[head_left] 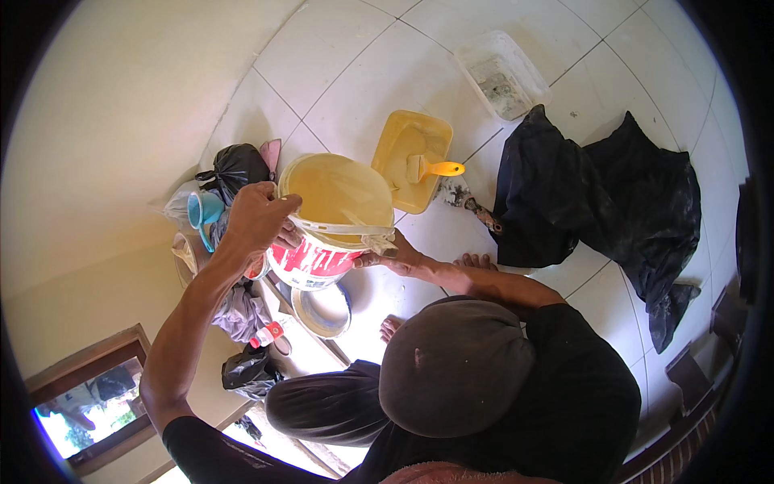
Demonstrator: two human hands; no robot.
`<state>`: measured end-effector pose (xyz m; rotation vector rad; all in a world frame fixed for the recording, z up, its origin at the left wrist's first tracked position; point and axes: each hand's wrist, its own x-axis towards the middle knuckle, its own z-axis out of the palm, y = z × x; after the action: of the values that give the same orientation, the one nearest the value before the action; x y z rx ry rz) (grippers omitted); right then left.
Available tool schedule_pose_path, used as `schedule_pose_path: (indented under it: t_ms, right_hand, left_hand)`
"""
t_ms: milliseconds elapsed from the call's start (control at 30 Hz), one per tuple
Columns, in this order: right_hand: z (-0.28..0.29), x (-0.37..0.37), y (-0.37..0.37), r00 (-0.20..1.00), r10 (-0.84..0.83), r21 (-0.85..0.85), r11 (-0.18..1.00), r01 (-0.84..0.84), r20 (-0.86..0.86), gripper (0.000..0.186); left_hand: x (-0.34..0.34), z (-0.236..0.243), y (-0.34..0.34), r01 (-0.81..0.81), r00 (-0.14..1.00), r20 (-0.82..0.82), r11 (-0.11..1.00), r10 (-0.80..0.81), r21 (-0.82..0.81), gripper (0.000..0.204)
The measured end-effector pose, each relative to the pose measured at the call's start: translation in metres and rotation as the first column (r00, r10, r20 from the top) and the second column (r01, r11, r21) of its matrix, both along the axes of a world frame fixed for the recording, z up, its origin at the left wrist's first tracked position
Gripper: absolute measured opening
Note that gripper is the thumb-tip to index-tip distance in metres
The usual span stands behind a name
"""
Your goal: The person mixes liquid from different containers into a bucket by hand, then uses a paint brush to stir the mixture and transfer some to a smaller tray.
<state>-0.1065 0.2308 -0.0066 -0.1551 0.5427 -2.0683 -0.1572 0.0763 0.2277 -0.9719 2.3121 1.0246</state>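
Note:
A white bucket with a red label (310, 259) and yellowish contents (339, 194) is raised above the floor at the centre, slightly tilted. My left hand (262, 214) grips its left rim, fingers curled over it. My right hand (393, 256) holds its lower right side, partly hidden behind it. Beyond it lies a yellow tray (393, 129) with an orange-handled brush (443, 168) in it. A scraper (484, 214) lies to the tray's right. A round basin (343, 319) of whitish contents stands below the bucket.
A white container (528, 77) is at the back. Black cloth (621, 194) spreads on the right. Black bags (242, 165), a blue dipper (205, 208), clothes and a small bottle (268, 333) line the left wall. My knee (314, 403) is below; dark furniture (685, 367) edges the lower right.

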Motion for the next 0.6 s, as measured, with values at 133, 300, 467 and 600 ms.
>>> schedule_pose_path:
  t_ms: [133,300,467,600]
  right_hand:
    - [-0.0019,0.0014,-0.0014,1.0,-0.002,-0.022,1.0,0.003,0.028,0.075]
    - [-0.0002,0.0026,-0.0008,0.998,0.008,-0.029,1.0,-0.006,0.064,0.075]
    - [-0.0024,0.0035,-0.0012,1.0,-0.005,-0.019,1.0,0.005,0.024,0.076]
    - [-0.0045,0.0034,0.0005,0.999,0.005,0.032,0.999,-0.004,-0.037,0.077]
  left_hand:
    - [-0.0011,0.0016,0.0023,0.007,1.0,-0.003,1.0,-0.007,0.002,0.018]
    - [-0.0014,0.0005,0.0011,0.024,1.0,-0.002,1.0,-0.024,-0.007,0.018]
    - [-0.0018,0.0006,0.0012,0.015,1.0,0.003,1.0,-0.015,-0.003,0.019]
    - [-0.0025,0.0007,0.0028,0.016,1.0,0.008,1.0,-0.016,-0.01,0.02]
